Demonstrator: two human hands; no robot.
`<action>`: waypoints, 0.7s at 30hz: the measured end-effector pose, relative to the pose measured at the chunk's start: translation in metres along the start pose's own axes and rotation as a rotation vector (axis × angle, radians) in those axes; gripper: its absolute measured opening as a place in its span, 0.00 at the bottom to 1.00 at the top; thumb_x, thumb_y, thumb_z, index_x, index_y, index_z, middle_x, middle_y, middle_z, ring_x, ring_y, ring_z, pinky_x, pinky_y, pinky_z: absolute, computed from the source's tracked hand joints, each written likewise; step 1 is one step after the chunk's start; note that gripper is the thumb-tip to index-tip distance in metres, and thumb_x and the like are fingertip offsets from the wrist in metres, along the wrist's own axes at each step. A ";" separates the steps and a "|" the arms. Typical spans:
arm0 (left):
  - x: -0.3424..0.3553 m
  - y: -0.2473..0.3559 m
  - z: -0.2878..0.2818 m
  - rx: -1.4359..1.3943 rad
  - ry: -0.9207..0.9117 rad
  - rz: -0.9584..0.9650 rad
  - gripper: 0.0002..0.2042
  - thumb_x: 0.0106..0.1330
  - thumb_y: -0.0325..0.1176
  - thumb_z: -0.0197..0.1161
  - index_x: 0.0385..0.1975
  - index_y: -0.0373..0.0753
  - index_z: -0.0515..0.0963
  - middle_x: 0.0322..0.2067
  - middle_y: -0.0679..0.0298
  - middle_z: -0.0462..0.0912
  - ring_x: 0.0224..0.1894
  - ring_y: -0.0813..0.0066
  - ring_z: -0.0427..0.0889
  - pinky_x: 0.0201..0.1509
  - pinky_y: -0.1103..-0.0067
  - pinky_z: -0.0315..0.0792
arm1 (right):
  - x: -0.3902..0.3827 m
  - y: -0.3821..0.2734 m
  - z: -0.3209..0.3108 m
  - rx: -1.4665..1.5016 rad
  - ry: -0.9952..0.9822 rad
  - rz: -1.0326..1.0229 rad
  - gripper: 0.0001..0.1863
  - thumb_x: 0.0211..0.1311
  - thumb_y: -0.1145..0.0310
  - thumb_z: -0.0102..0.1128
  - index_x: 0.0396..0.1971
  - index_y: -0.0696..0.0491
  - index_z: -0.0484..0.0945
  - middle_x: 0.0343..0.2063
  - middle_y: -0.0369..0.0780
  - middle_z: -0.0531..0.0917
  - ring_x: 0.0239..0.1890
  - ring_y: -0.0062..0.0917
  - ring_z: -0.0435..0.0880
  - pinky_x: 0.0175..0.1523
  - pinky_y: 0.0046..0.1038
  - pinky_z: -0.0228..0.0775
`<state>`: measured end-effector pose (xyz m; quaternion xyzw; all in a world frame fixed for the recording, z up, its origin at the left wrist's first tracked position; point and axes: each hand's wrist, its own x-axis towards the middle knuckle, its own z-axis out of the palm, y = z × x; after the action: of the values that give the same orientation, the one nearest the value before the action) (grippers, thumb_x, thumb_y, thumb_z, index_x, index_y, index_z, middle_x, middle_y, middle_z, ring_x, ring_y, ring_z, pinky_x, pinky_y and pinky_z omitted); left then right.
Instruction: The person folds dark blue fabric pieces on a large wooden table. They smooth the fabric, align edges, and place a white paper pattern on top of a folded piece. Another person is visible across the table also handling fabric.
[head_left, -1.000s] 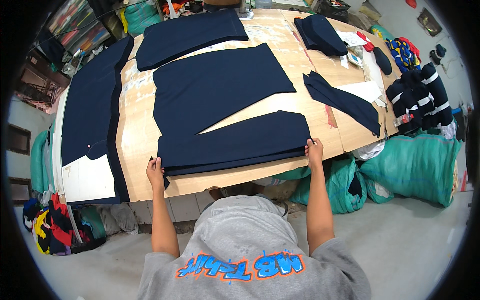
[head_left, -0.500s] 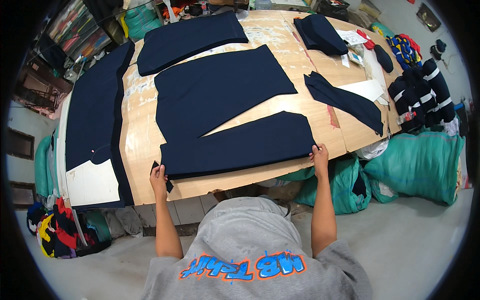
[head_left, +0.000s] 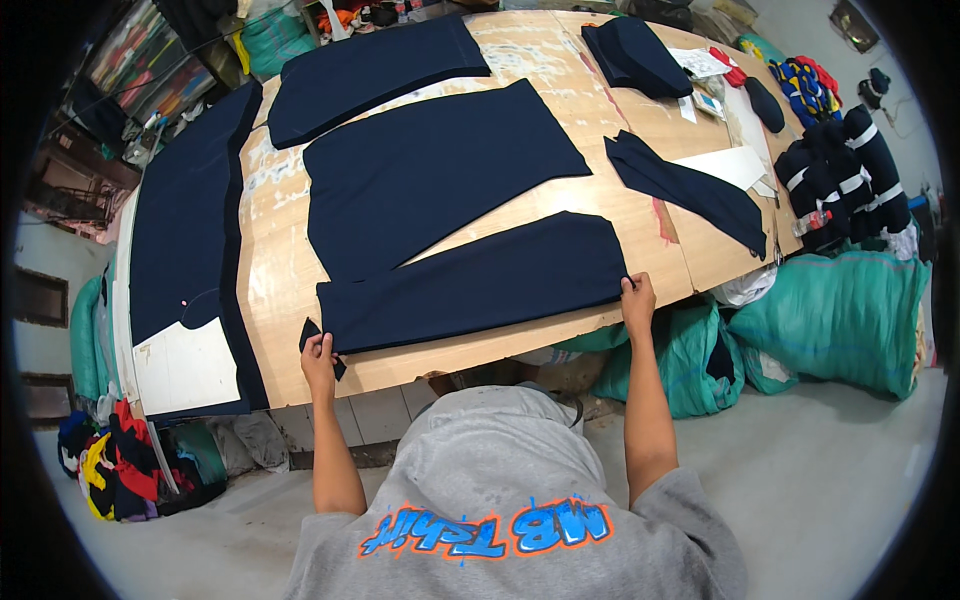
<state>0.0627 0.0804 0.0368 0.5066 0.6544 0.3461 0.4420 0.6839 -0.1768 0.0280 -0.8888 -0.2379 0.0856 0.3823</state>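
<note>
Both my hands grip the near long edge of a long navy fabric piece [head_left: 470, 275] lying on the plywood table [head_left: 280, 370]. My left hand [head_left: 319, 360] pinches its left end, beside a small dark loose flap at the corner. My right hand [head_left: 636, 298] pinches its right end. Just beyond lies a broader navy panel [head_left: 430, 170], and farther back another folded panel [head_left: 375, 75]. A narrow navy piece [head_left: 690, 195] lies to the right, partly over white paper [head_left: 725, 165].
A long navy stack [head_left: 185, 250] with a white pattern [head_left: 185, 370] lies left. Folded navy pieces [head_left: 635, 60] sit back right, banded navy rolls [head_left: 850, 175] at the right end. Green sacks [head_left: 820, 320] lie below right; colourful cloth [head_left: 110, 460] is heaped lower left.
The long piece's near edge has shifted slightly, and its layers look more flush than a second ago, when the lower layer showed along it. Both hands have stayed on the ends.
</note>
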 end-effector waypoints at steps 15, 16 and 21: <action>-0.006 -0.009 -0.002 0.205 0.109 0.142 0.13 0.74 0.39 0.72 0.43 0.34 0.84 0.23 0.64 0.82 0.27 0.78 0.79 0.32 0.77 0.72 | 0.002 0.001 -0.006 -0.005 -0.028 -0.056 0.07 0.72 0.71 0.64 0.41 0.59 0.78 0.31 0.45 0.84 0.34 0.37 0.84 0.46 0.40 0.75; -0.007 -0.008 -0.002 0.240 0.125 0.132 0.13 0.74 0.39 0.72 0.45 0.35 0.83 0.23 0.64 0.82 0.26 0.75 0.79 0.33 0.75 0.73 | 0.003 0.007 -0.002 -0.072 -0.090 -0.025 0.08 0.71 0.71 0.65 0.42 0.58 0.78 0.32 0.48 0.86 0.37 0.43 0.86 0.47 0.42 0.76; -0.022 0.005 0.006 0.428 0.227 0.281 0.18 0.74 0.38 0.71 0.57 0.35 0.79 0.42 0.58 0.82 0.41 0.65 0.82 0.49 0.68 0.77 | 0.004 0.015 0.004 -0.197 -0.111 -0.033 0.09 0.67 0.71 0.65 0.44 0.56 0.78 0.39 0.52 0.87 0.45 0.54 0.87 0.52 0.49 0.77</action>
<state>0.0723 0.0600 0.0446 0.6323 0.6811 0.3125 0.1963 0.6917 -0.1812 0.0143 -0.9120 -0.2805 0.1047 0.2805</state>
